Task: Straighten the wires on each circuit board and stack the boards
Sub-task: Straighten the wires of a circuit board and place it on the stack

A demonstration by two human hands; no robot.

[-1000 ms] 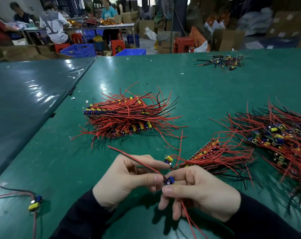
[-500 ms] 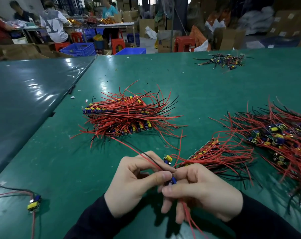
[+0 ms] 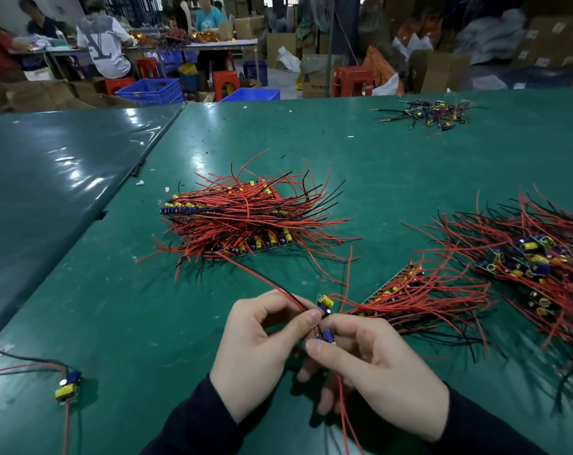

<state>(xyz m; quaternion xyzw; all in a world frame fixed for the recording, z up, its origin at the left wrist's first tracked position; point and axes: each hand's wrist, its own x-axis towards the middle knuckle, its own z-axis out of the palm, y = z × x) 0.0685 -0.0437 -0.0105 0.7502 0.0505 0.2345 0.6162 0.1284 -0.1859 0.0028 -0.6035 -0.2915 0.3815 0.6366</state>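
- One board (image 3: 326,334) in hand right now, held low centre over the table (image 3: 393,152), just in front of the near stack.
- Left hand (image 3: 258,349): thumb and forefinger pinched on the red and black wires (image 3: 272,285) where they leave the board; wires run up and left from the pinch, fairly straight already.
- Right hand (image 3: 377,372): fingers curled round the board itself, thumb on top; another red lead (image 3: 344,408) hangs down below the hand.
- Step in hand, by the look of it: wire straightening on this board, not yet stacked.
- Done so far, judging by layout: big stack (image 3: 245,221) mid-table, boards lined up in rows, wires mostly fanned one way; smaller near stack (image 3: 409,290) to the right of the hands, boards in a row, wires trailing right.
- Left to do: loose pile (image 3: 524,254) at right edge, boards jumbled, wires in all directions. Large, so plenty left.
- Unclear status: single board (image 3: 68,385) at left edge with wires running off frame; small far pile (image 3: 432,114) at top right, too small to read.
- Rough estimate: about midway, maybe a bit past; counts not readable under the wires.
- Next for this board, likely: onto the near stack, wires aligned with the rest.
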